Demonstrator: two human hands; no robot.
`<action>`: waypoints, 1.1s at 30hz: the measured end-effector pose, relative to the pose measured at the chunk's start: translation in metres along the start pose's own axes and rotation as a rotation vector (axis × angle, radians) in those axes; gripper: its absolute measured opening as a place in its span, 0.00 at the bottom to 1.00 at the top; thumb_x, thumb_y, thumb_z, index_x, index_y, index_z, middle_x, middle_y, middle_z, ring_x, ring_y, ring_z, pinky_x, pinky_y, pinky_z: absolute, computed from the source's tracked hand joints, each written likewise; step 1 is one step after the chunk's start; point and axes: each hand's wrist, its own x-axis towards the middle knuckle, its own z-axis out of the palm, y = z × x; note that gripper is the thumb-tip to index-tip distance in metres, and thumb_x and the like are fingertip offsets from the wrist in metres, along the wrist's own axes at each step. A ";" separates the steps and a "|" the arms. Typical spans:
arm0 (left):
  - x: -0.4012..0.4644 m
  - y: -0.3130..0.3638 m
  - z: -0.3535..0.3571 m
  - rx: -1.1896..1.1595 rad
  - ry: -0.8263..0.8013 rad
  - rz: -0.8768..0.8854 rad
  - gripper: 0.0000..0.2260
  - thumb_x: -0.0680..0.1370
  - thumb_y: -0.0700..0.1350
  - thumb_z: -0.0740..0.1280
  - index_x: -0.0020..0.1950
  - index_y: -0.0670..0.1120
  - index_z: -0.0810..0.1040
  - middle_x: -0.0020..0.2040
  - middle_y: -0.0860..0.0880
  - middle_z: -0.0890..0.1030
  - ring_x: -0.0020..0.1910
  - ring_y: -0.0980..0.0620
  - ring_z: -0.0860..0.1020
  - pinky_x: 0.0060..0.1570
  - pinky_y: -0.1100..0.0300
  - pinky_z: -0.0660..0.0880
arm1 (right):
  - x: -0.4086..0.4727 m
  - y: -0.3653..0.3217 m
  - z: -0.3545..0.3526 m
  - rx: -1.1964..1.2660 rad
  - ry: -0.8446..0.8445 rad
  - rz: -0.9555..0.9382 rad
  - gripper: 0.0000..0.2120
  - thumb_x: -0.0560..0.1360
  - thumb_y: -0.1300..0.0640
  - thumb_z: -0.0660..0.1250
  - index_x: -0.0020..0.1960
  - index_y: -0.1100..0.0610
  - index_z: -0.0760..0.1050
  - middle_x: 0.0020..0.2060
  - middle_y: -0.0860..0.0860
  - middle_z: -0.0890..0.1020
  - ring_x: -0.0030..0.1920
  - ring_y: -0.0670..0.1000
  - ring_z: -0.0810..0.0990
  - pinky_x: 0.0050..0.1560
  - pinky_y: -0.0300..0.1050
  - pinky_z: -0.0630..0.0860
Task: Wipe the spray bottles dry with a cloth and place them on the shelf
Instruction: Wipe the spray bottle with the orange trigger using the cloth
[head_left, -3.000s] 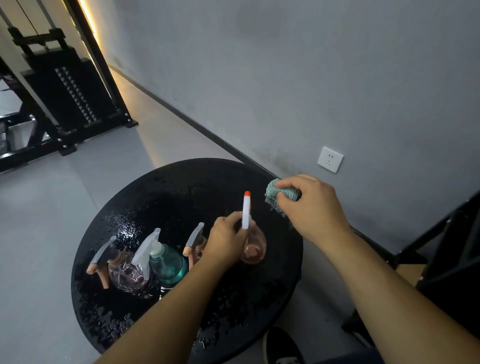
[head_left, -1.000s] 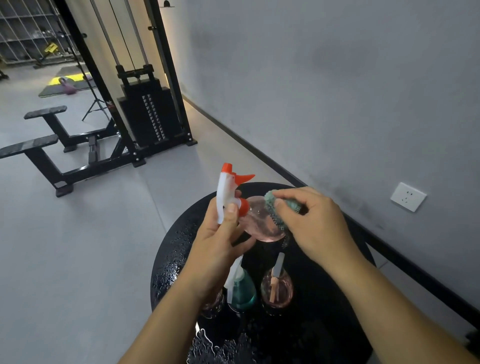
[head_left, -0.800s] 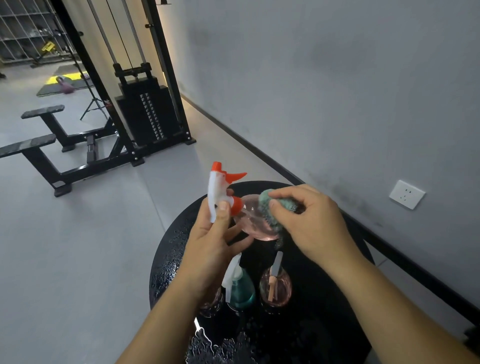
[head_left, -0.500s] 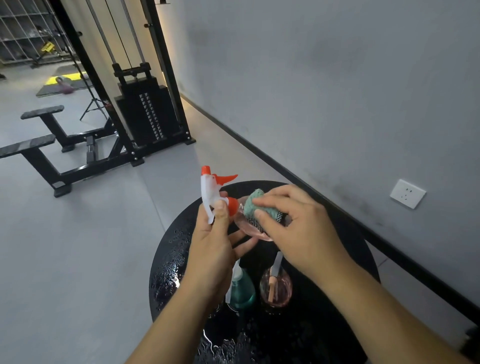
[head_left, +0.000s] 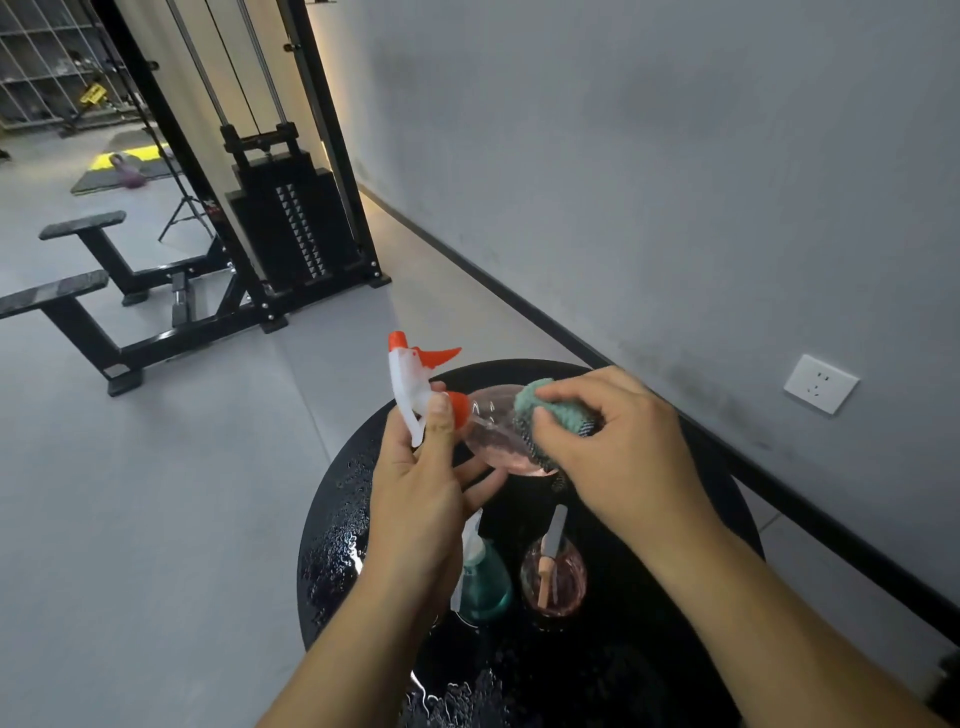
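Above the wet black tabletop (head_left: 332, 545), the pink spray bottle (head_left: 491, 431) is held tilted, slightly higher than half a second ago. Its neck is grasped in the left hand (head_left: 415, 499) grip; the teal cloth (head_left: 550, 410), shifted along the body, is pinched against it by the right hand (head_left: 618, 452). Below, a teal bottle (head_left: 483, 587) and another pink bottle (head_left: 553, 577) stand. Farther off, a weight machine (head_left: 291, 228) is seen.

3 spray bottles (head_left: 493, 431), 1 cloth (head_left: 550, 413)
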 end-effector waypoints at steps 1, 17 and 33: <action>0.000 0.001 0.001 -0.013 0.003 -0.007 0.14 0.83 0.56 0.65 0.66 0.53 0.78 0.56 0.46 0.89 0.54 0.39 0.89 0.51 0.49 0.86 | 0.000 0.002 -0.001 0.013 0.019 0.017 0.10 0.78 0.55 0.73 0.58 0.50 0.85 0.52 0.39 0.78 0.54 0.35 0.78 0.43 0.29 0.79; -0.002 -0.004 0.006 -0.012 -0.019 -0.037 0.17 0.85 0.57 0.62 0.71 0.51 0.75 0.59 0.41 0.88 0.56 0.37 0.88 0.60 0.42 0.83 | -0.010 0.002 0.001 -0.037 0.021 -0.118 0.11 0.80 0.54 0.70 0.61 0.48 0.83 0.54 0.39 0.78 0.57 0.37 0.77 0.51 0.29 0.78; 0.005 0.005 -0.006 -0.047 0.014 -0.073 0.17 0.83 0.60 0.64 0.67 0.53 0.77 0.57 0.44 0.88 0.55 0.36 0.88 0.55 0.39 0.84 | -0.001 0.012 -0.013 0.040 0.037 0.074 0.09 0.79 0.52 0.71 0.58 0.44 0.84 0.52 0.37 0.80 0.54 0.33 0.78 0.48 0.34 0.82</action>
